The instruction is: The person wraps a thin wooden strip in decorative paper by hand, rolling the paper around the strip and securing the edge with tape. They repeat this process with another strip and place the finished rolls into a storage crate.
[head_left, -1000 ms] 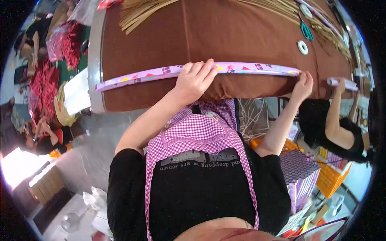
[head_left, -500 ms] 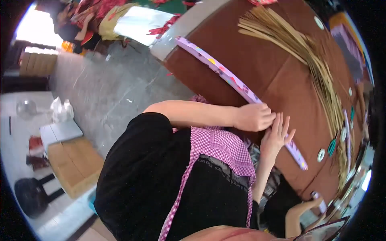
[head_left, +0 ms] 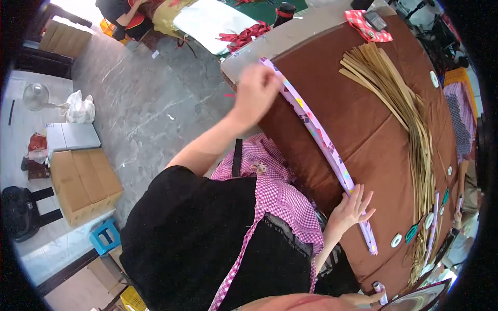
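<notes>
A long, narrow lavender strip, rolled or folded and printed with coloured shapes (head_left: 321, 137), lies slantwise along the near side of the brown-covered table. My left hand (head_left: 255, 96) is at its far left end, smeared by motion. The fingers look bent, but whether they grip the strip's edge I cannot make out. Lower down, my right hand (head_left: 350, 212) rests across the strip towards its near right end, fingers spread and holding nothing.
Beyond the strip lies a bundle of long flat tan stalks (head_left: 410, 114). White tape rolls (head_left: 396, 240) and green-handled scissors (head_left: 411, 233) sit to the right. A red checked cloth (head_left: 363, 26) is at the far edge. Another person's hand (head_left: 371, 298) works at lower right.
My left hand has left the strip's middle, beside my right hand, and moved up to its far left end. My right hand stays on the strip. The view has shifted.
</notes>
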`<state>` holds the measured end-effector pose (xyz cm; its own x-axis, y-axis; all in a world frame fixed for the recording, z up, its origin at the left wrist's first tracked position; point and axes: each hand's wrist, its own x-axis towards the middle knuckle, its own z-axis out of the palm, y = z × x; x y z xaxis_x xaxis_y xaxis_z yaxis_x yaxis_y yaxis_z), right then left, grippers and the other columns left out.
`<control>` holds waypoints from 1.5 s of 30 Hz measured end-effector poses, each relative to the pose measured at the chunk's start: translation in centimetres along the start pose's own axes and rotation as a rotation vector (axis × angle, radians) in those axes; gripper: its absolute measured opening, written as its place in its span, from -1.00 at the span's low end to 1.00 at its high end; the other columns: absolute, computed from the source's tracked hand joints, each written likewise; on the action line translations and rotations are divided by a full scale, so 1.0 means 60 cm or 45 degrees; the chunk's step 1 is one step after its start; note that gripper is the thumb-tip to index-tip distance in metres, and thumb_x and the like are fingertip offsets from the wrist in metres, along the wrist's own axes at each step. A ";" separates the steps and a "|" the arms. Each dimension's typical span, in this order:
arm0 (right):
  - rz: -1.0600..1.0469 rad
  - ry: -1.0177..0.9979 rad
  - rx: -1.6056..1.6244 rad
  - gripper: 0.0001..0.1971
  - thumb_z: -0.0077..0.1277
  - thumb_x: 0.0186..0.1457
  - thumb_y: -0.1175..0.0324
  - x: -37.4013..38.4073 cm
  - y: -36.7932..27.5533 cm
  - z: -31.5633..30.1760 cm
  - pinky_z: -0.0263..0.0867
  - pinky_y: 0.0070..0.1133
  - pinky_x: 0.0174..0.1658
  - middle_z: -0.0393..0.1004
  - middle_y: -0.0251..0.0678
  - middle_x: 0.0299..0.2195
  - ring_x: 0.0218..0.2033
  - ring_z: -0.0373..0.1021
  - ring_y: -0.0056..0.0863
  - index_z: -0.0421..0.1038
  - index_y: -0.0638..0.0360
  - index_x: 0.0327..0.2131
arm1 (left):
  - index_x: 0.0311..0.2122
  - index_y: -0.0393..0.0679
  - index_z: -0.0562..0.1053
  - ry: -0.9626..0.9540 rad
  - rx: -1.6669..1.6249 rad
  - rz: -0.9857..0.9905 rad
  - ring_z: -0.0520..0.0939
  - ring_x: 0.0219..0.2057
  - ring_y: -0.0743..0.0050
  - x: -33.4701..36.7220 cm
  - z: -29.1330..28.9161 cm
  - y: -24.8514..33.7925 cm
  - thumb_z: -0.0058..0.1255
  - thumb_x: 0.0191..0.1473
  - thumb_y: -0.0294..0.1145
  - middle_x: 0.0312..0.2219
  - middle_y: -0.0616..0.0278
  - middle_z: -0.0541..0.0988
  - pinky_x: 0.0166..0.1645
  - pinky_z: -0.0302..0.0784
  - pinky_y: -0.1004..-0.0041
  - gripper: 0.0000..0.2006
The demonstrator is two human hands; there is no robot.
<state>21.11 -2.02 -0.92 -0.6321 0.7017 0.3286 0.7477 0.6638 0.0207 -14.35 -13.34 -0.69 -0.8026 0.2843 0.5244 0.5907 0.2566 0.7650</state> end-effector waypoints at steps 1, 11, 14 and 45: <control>0.002 -0.007 -0.002 -0.55 0.09 0.14 0.42 0.000 0.000 -0.001 -0.32 -0.03 0.37 0.47 -0.29 0.12 0.36 0.08 -0.25 0.38 0.14 0.12 | -0.45 -0.24 0.54 -0.046 -0.020 -0.176 0.60 -0.42 0.13 0.023 -0.015 -0.024 0.14 0.09 -0.19 -0.51 0.09 0.57 -0.29 0.48 0.23 -0.71; 0.014 -0.044 -0.028 -0.60 0.04 0.19 0.39 -0.001 0.002 -0.001 -0.36 -0.08 0.38 0.46 -0.31 0.12 0.35 0.10 -0.27 0.40 0.13 0.12 | -0.42 -0.34 0.57 -0.464 0.263 -0.582 0.62 -0.42 0.26 0.104 -0.041 -0.080 0.18 -0.01 0.17 -0.51 0.05 0.62 -0.21 0.51 0.31 -0.42; 0.022 -0.065 -0.025 -0.61 0.00 0.23 0.38 0.000 0.002 -0.005 -0.39 -0.12 0.38 0.45 -0.34 0.14 0.36 0.07 -0.31 0.39 0.11 0.14 | -0.42 -0.33 0.57 -0.414 0.147 -0.545 0.61 -0.42 0.30 0.098 -0.035 -0.087 0.21 -0.03 0.16 -0.51 0.08 0.63 -0.21 0.51 0.32 -0.42; 0.062 -0.115 0.001 -0.60 0.04 0.20 0.39 0.002 -0.001 -0.011 -0.38 -0.14 0.39 0.49 -0.36 0.10 0.35 0.11 -0.30 0.41 0.10 0.12 | -0.39 -0.24 0.62 -0.416 -0.072 -0.666 0.53 -0.48 0.58 0.093 -0.024 -0.128 0.24 -0.02 -0.28 -0.58 0.28 0.60 -0.30 0.46 0.45 -0.79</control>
<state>21.14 -2.15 -0.23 -0.6110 0.7535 0.2427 0.7776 0.6287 0.0059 -23.46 -15.04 -3.13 -0.9126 0.4043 -0.0602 0.1134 0.3918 0.9131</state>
